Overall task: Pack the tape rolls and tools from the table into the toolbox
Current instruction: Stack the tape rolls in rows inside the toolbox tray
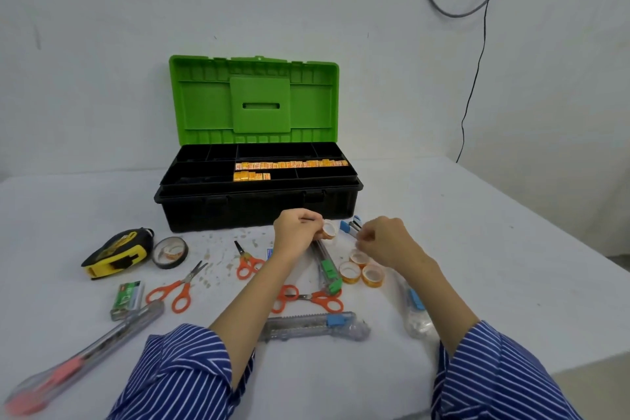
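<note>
While the toolbox (259, 201) stands open at centre frame, lid up, the left hand (296, 231) has its fingers curled closed around a small tape roll (329, 229) just in front of it. The right hand (385, 239) hovers with fingers loosely bent over three more rolls (361, 270) on the tabletop (494, 249); whether it grips anything is unclear. Gathering rolls appears underway; next, lift them into a tray compartment.

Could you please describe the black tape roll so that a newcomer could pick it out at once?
Start at the open toolbox with the green lid, then look to the table in front of its left corner. The black tape roll lies flat beside the yellow-and-black tape measure; it is larger and darker than the small orange-labelled rolls.
</note>
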